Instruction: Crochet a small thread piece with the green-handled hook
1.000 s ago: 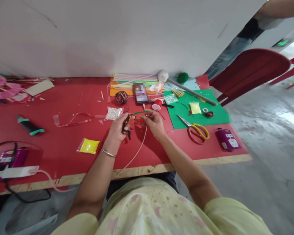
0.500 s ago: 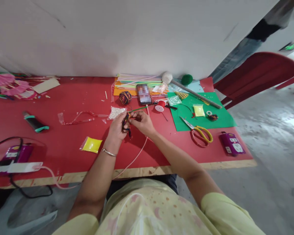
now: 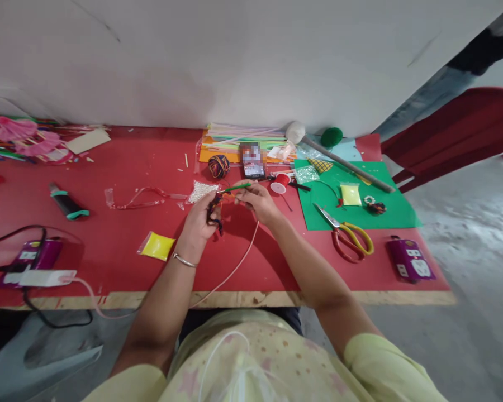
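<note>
Over the middle of the red table, my left hand is closed on a small piece of dark multicoloured yarn work, some of which hangs below the fingers. My right hand pinches a green-handled crochet hook, its thin metal tip pointing left to the yarn work. A yarn strand seems to run between the two hands. Just behind them sit a ball of multicoloured yarn, a bag of white beads and a phone with a lit screen.
Scissors, a red thread spool and a green sheet lie to the right. A yellow packet and a black-and-teal cutter are on the left. A pink cable crosses the front edge. Purple power sockets stand at the right.
My right hand has moved slightly right and up, away from the left hand, and the green hook now shows more fully. The view has shifted a little to the left.
</note>
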Demonstrator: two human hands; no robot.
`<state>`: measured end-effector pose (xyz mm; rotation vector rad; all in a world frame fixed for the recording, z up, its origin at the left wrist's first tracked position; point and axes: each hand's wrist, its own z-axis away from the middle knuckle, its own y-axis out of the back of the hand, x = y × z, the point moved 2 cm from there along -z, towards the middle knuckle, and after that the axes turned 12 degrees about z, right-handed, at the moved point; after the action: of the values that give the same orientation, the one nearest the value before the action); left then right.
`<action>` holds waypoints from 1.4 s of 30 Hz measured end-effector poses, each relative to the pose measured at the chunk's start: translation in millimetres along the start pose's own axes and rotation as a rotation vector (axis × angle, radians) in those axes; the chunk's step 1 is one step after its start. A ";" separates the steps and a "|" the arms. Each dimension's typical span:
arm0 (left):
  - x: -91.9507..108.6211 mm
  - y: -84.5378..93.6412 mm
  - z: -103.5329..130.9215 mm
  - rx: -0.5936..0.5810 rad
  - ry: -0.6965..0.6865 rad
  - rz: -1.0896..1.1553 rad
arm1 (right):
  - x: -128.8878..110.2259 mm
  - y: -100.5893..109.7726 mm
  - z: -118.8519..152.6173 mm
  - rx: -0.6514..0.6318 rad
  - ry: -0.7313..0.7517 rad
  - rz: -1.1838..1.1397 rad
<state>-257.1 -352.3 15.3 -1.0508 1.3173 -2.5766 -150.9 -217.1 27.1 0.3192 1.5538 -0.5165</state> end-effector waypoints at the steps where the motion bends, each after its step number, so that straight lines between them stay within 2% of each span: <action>1: 1.5 0.2 -0.1 -0.008 0.005 0.005 | -2.6 1.5 0.2 -0.012 0.016 0.010; 4: 8.4 1.3 -0.2 -0.016 -0.015 0.002 | -8.8 4.1 1.1 -0.034 0.012 0.031; 7: 15.3 1.9 0.1 -0.004 -0.093 -0.020 | -8.7 4.6 0.5 -0.030 0.055 0.137; 10: 19.6 1.4 0.4 0.016 -0.180 -0.044 | 0.6 6.6 -2.9 0.000 0.152 0.345; 13: 22.1 1.0 -0.1 0.038 -0.198 -0.050 | 14.5 11.6 -7.7 0.089 0.204 0.558; 16: 24.2 0.5 -0.3 0.032 -0.134 -0.038 | 22.0 16.0 -11.1 0.211 0.178 0.560; 18: 25.0 -0.3 0.9 0.013 -0.056 -0.029 | 19.0 16.9 -10.6 0.282 0.195 0.514; 21: 23.5 -2.7 5.9 -0.044 0.060 -0.031 | 2.7 15.1 -4.6 0.368 0.334 0.505; 26: 14.0 -8.0 17.2 -0.110 0.134 -0.093 | -26.4 13.6 9.6 0.427 0.524 0.585; 30: 6.1 -10.8 17.8 -0.103 0.160 -0.100 | -26.5 25.4 5.9 0.367 0.533 0.731; 35: 3.1 -7.9 9.3 -0.054 0.087 -0.077 | -16.8 48.1 -0.3 0.362 0.325 1.001; 37: 1.6 -6.2 7.3 -0.060 0.067 -0.077 | -21.4 46.9 6.4 0.270 0.373 0.973; 40: -2.8 -4.6 6.5 -0.089 0.033 -0.129 | -25.4 31.0 23.5 0.025 0.461 0.783; 42: -7.0 -4.0 6.6 -0.097 0.004 -0.204 | -17.4 18.3 33.8 -0.014 0.413 0.615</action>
<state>-246.9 -351.9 17.2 -1.2584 1.4187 -2.6813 -111.6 -216.6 42.3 0.8993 1.7411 0.0505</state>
